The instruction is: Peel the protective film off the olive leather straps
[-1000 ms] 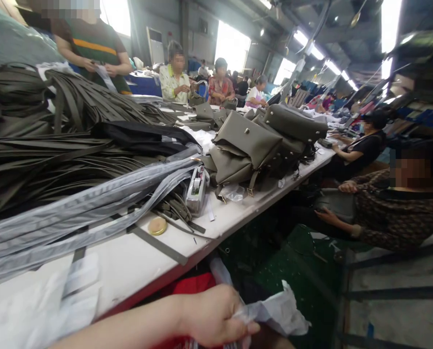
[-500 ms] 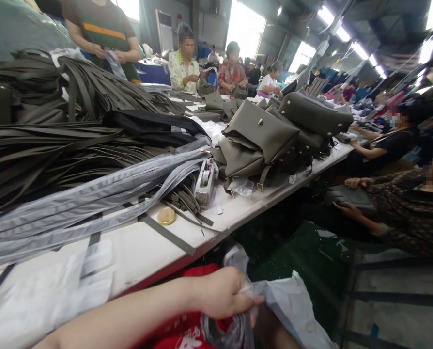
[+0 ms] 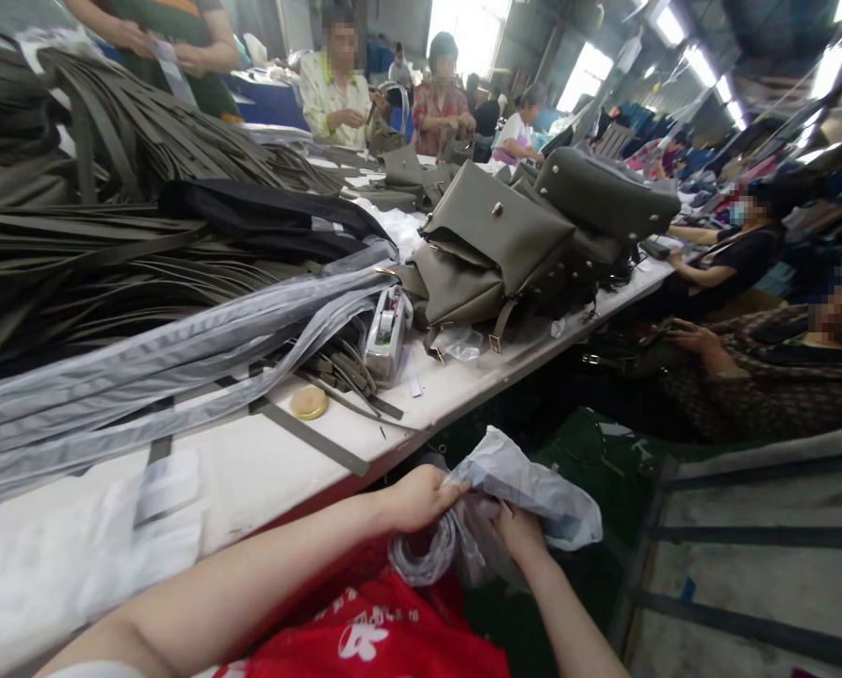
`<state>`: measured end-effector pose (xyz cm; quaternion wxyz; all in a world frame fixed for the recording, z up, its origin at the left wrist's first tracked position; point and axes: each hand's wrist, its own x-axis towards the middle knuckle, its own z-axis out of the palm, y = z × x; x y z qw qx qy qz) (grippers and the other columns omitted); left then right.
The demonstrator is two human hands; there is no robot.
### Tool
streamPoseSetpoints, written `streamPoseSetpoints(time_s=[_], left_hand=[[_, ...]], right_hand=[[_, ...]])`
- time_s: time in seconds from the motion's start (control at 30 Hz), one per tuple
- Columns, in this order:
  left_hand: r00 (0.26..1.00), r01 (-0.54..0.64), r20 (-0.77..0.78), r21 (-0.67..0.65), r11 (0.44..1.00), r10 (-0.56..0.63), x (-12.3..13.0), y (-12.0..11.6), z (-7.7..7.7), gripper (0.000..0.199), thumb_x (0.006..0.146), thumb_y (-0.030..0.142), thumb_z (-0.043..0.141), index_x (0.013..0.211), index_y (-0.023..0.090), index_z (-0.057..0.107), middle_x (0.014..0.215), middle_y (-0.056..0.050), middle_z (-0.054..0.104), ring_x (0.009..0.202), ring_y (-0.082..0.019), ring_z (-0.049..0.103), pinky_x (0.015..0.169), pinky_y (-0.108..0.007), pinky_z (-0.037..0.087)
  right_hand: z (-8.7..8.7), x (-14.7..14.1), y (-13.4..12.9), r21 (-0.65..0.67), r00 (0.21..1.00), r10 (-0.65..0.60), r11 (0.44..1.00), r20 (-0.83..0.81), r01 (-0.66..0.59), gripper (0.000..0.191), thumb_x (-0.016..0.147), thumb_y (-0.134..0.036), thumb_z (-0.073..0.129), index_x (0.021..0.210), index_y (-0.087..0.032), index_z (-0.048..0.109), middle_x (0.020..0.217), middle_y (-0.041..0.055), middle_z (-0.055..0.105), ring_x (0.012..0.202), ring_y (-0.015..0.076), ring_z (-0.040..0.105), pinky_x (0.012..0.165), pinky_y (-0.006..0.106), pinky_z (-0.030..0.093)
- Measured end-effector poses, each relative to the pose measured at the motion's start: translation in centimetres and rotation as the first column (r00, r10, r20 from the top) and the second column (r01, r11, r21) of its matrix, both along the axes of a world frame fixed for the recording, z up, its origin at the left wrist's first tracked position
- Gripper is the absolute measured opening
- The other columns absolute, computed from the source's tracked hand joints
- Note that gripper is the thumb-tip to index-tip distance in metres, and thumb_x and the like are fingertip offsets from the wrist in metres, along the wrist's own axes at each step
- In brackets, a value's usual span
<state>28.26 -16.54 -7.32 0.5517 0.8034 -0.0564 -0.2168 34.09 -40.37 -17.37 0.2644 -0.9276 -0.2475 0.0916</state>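
Note:
My left hand [image 3: 425, 494] is closed on the edge of a thin, whitish plastic bag [image 3: 534, 494] over my lap, beside the table. On the bag's near side, my right hand [image 3: 520, 532] grips the plastic, its fingertips partly hidden by the folds. Just below my left hand hangs a coiled bundle in clear plastic [image 3: 425, 556]; what is wrapped inside cannot be made out. It rests against my red apron [image 3: 379, 626].
On the white table [image 3: 244, 452] lie dark straps [image 3: 96, 273], plastic-sleeved straps [image 3: 181, 353], a tape dispenser [image 3: 385, 339], a round gold-rimmed tin [image 3: 309, 402] and olive handbags [image 3: 498, 235]. A co-worker [image 3: 752, 367] sits at right, near a slatted pallet-like frame [image 3: 760, 537].
My right hand has come into clear view and now grips the bag. The bag has risen and spread between both hands. The view has shifted slightly.

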Motion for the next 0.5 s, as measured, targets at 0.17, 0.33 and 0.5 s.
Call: streamPoseSetpoints(time_s=[0.17, 0.33, 0.5], left_hand=[[0.999, -0.033, 0.023, 0.033, 0.999, 0.032, 0.7, 0.3, -1.0, 0.073, 0.092, 0.068, 0.029, 0.074, 0.01, 0.07, 0.062, -0.002, 0.055, 0.058, -0.012, 0.042, 0.061, -0.023, 0.041], [0.998, -0.048, -0.023, 0.062, 0.997, 0.05, 1.4, 0.7, -0.7, 0.078, 0.089, 0.073, 0.028, 0.075, 0.009, 0.07, 0.06, -0.002, 0.052, 0.056, -0.013, 0.041, 0.058, -0.024, 0.04], [0.997, -0.063, -0.048, 0.053, 0.997, 0.065, 1.6, 1.2, 0.3, 0.077, 0.087, 0.076, 0.031, 0.074, 0.01, 0.069, 0.057, -0.001, 0.05, 0.054, -0.013, 0.04, 0.056, -0.024, 0.039]], right_hand=[[1.5, -0.5, -1.4, 0.035, 0.995, 0.076, 0.997, -0.067, -0.073, 0.026, 0.09, -0.027, 0.051, 0.093, -0.022, 0.077, 0.088, 0.0084, 0.075, 0.09, 0.0297, 0.071, 0.084, 0.037, 0.055], [3.2, 0.7, -1.9, 0.109, 0.996, 0.061, 0.993, -0.071, -0.053, 0.032, 0.093, -0.034, 0.045, 0.1, -0.022, 0.075, 0.087, 0.0084, 0.075, 0.086, 0.0269, 0.072, 0.078, 0.032, 0.057], [4.8, 2.3, -2.0, 0.216, 0.998, 0.01, 0.976, -0.067, 0.004, 0.032, 0.092, -0.039, 0.049, 0.093, -0.02, 0.074, 0.088, 0.01, 0.075, 0.084, 0.0264, 0.072, 0.078, 0.031, 0.057]])
